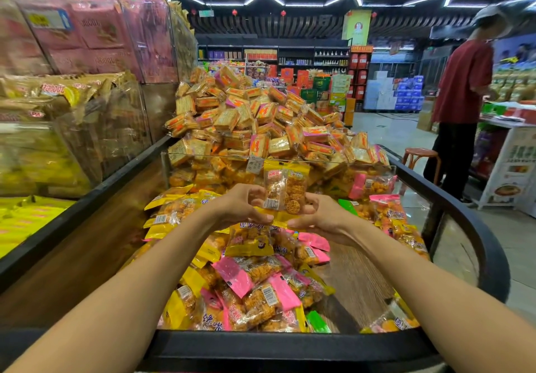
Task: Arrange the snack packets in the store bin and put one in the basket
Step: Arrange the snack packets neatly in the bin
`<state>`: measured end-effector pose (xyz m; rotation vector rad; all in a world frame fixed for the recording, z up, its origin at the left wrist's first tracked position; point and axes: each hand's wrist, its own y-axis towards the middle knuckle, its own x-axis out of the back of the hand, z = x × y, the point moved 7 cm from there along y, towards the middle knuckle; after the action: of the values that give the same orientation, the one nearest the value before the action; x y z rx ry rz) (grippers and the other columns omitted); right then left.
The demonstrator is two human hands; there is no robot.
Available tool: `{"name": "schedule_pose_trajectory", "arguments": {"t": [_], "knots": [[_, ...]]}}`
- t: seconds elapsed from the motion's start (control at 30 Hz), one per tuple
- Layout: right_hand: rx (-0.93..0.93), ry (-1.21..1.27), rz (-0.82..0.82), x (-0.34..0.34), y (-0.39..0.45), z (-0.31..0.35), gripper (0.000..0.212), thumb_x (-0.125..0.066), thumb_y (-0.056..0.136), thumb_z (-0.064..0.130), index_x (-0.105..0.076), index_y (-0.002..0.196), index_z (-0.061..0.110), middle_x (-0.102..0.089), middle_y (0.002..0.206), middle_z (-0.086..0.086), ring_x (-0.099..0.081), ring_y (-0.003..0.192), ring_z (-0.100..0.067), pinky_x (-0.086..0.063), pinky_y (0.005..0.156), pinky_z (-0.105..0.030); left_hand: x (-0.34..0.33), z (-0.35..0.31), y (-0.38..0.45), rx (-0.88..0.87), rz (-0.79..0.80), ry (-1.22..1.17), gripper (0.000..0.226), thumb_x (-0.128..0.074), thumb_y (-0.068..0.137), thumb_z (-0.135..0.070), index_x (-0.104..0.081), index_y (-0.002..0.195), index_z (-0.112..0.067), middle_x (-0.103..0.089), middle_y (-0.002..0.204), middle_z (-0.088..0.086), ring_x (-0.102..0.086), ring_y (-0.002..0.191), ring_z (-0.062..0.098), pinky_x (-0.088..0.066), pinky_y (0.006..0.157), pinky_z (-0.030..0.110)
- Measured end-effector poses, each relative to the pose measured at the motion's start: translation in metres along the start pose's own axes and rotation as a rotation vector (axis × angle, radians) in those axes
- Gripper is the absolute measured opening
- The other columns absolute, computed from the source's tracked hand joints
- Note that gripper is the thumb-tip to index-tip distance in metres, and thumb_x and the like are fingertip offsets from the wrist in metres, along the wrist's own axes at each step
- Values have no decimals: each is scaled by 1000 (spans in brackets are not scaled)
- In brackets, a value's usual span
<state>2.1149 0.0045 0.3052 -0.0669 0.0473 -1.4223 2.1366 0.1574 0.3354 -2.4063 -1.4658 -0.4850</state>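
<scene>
Both my hands meet over the middle of the store bin [290, 340], a black-rimmed trough with a wooden floor. My left hand [240, 207] and my right hand [316, 218] grip a small upright bunch of yellow snack packets [285, 187] between them. Under and around the hands lie several loose yellow and pink snack packets [255, 282], heaped mostly on the bin's left and centre. No basket is in view.
Behind a clear divider [203, 156] rises a tall heap of orange cracker packs [255, 117]. Clear bins of pink and yellow bags [87, 53] stand at left. A person in a red shirt [461, 88] stands at right by a stool [420, 155].
</scene>
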Motion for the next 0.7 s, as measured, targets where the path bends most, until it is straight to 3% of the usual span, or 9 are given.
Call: {"name": "schedule_pose_trajectory", "arguments": {"t": [0.07, 0.17, 0.23, 0.3, 0.37, 0.47, 0.53, 0.63, 0.7], "knots": [[16, -34, -72, 7, 2, 1, 75, -71, 71, -17, -44, 138, 4, -66, 121, -14, -65, 106, -27, -58, 75, -30, 7, -4, 2, -73, -102, 45, 60, -74, 76, 0, -48, 130, -3, -56, 111, 7, -57, 104, 19, -56, 73, 25], [68, -195, -245, 21, 2, 4, 88, -77, 68, -10, -35, 144, 3, -48, 141, -14, -48, 128, -28, -51, 84, -32, 16, -17, 2, -229, -292, 40, 39, -71, 83, -19, -54, 117, -10, -59, 113, 5, -59, 101, 18, -53, 79, 26], [145, -270, -288, 21, -1, 11, 74, -77, 69, -9, -46, 135, 2, -58, 131, -13, -57, 116, -23, -54, 83, -28, 3, -22, 2, -235, -217, -36, 35, -63, 90, -29, -55, 120, -13, -59, 116, 5, -60, 102, 16, -54, 77, 25], [243, -388, -293, 10, -7, 20, 54, -77, 71, -7, -53, 116, 12, -65, 103, -3, -63, 88, -13, -53, 69, -17, -11, -19, 3, -196, -150, -60, 46, -56, 92, -40, -51, 129, -13, -56, 120, 4, -59, 102, 14, -55, 77, 25], [307, -534, -279, -1, -8, 22, 63, -83, 67, 10, -50, 120, 18, -62, 101, -4, -60, 83, -15, -53, 70, -25, -14, -13, 6, -151, -149, -125, 53, -52, 91, -48, -50, 131, -13, -55, 119, 1, -58, 100, 12, -55, 75, 26], [346, -653, -180, -16, -9, 20, 77, -85, 60, 38, -48, 127, 29, -55, 104, -2, -56, 84, -16, -50, 76, -34, -8, -4, 12, -81, -196, -216, 49, -49, 90, -55, -57, 116, -13, -57, 115, 2, -56, 103, 18, -54, 79, 32], [387, -619, -136, -22, -11, 23, 53, -81, 72, 33, -58, 119, 30, -56, 93, 1, -54, 78, -13, -48, 73, -31, 2, 0, 15, -63, -275, -206, 49, -48, 91, -55, -57, 113, -13, -56, 115, 2, -52, 105, 19, -46, 88, 39], [457, -449, -218, -17, -18, 38, 5, -70, 85, 21, -72, 90, 21, -65, 78, -2, -56, 70, -11, -45, 66, -26, 5, 2, 14, -54, -277, -250, 52, -48, 94, -48, -56, 125, -8, -55, 130, 5, -50, 121, 25, -40, 102, 45], [459, -341, -353, 1, -18, 43, 8, -65, 89, 22, -67, 83, 17, -63, 74, -3, -55, 65, -12, -43, 61, -23, -3, -1, 13, -43, -188, -311, 43, -47, 95, -46, -61, 118, -12, -56, 133, 9, -49, 125, 27, -38, 106, 50]]}}
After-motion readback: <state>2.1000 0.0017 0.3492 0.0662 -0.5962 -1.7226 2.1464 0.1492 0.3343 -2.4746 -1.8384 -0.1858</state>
